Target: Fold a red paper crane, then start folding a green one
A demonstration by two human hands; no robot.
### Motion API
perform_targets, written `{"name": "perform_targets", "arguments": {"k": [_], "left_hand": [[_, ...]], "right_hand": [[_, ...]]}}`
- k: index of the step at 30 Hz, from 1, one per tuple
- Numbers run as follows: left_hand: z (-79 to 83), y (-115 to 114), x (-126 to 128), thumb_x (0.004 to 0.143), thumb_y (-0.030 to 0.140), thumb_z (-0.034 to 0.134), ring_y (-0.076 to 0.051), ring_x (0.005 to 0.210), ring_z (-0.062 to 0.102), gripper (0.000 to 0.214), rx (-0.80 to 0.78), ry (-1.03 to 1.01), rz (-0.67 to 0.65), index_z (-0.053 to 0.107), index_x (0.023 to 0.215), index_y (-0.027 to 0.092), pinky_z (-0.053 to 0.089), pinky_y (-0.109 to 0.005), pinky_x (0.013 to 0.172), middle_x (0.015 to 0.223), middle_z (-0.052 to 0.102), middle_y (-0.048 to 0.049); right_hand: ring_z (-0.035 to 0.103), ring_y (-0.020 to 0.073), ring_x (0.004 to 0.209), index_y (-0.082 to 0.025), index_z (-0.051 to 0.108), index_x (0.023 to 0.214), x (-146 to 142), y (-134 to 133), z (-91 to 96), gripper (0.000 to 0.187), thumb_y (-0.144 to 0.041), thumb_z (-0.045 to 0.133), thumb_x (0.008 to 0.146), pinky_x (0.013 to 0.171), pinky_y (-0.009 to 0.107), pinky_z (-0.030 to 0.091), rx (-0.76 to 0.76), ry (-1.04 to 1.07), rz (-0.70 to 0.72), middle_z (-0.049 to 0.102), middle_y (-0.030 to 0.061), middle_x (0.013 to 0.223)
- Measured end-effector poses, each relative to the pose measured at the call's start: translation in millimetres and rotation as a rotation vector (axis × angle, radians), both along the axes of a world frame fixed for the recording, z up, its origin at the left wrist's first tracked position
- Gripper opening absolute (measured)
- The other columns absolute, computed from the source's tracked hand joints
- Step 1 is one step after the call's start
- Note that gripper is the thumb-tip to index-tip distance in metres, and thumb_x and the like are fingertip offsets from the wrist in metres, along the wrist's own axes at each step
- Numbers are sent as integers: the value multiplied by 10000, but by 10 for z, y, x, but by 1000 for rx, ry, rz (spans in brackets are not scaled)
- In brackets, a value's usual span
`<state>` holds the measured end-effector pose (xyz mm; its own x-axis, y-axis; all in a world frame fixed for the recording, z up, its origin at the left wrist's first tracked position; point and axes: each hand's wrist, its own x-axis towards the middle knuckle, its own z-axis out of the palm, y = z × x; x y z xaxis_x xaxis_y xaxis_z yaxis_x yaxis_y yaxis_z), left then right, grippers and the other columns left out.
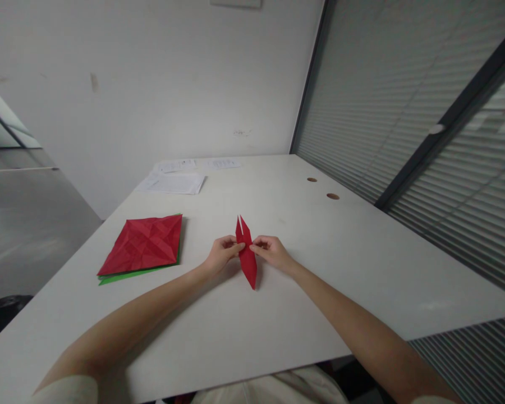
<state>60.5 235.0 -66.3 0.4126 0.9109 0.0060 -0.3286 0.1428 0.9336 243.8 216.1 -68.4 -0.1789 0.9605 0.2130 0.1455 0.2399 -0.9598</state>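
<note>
A red folded paper is held just in front of me, over the middle of the white table. It is long and narrow, with two thin points split apart at the far end and a single point toward me. My left hand pinches its left edge, thumb on top. On the opposite edge, my right hand grips the paper between thumb and fingers. Parts of the fingers behind the paper are hidden.
Left of my hands lies a stack of creased red paper with green sheets under it. Printed white papers rest at the back left. Two round holes pierce the white table near the blinds on the right.
</note>
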Motion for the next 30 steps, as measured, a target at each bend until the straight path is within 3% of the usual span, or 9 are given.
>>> {"name": "perform_targets", "arguments": {"k": [5,7,10,12,15,21,27,30], "left_hand": [[6,-6,0,659,336,822,-130,683,621,317,17,-11,-1,652,802,110,492,-261,668,789,679,-55],[-4,-11,-5,686,328,805,-130,683,626,418,85,-3,28,632,1019,145,501,-263,667,796,673,-36],[-19,-12,-18,755,308,755,-111,665,618,656,280,11,74,435,1326,269,504,-250,652,837,651,4],[-16,-8,-27,796,316,715,-112,696,615,492,433,54,77,522,1244,257,504,-246,660,884,638,-16],[18,-11,-36,823,346,674,-143,769,620,194,561,134,56,674,919,178,510,-266,691,910,639,-65],[82,-57,-53,789,214,659,-197,898,654,349,395,78,-60,654,1138,189,513,-329,790,1074,689,-101],[37,-24,-25,752,234,714,-202,898,661,302,208,-18,-2,716,1045,161,494,-357,867,1023,724,-100],[24,-10,-16,710,262,773,-205,874,669,336,190,-10,7,727,1027,159,505,-356,844,1016,727,-107]], "right_hand": [[559,131,635,-168,645,714,-9,5,-2,293,-453,714,710,639,279,442,-30,81,20,648,4,684],[550,123,625,-168,640,703,-19,1,6,296,-452,726,698,629,272,433,-50,111,21,638,-5,668],[538,116,613,-170,635,692,-32,-10,33,294,-446,737,688,626,268,430,-66,160,11,626,-13,650],[536,116,605,-174,632,687,-37,-20,55,298,-450,744,681,628,270,436,-75,192,4,619,-18,635],[552,118,611,-180,633,695,-38,-33,80,298,-452,753,675,641,274,448,-96,239,-3,628,-18,644],[585,129,636,-183,661,746,-29,-43,94,299,-467,741,699,657,280,469,-99,244,-21,663,-4,689],[596,136,656,-183,648,749,-24,-44,75,315,-482,736,700,674,289,481,-109,244,-20,669,0,703],[566,126,631,-180,620,719,-20,-35,56,311,-475,721,711,650,280,463,-91,204,-16,635,-8,672]]}}
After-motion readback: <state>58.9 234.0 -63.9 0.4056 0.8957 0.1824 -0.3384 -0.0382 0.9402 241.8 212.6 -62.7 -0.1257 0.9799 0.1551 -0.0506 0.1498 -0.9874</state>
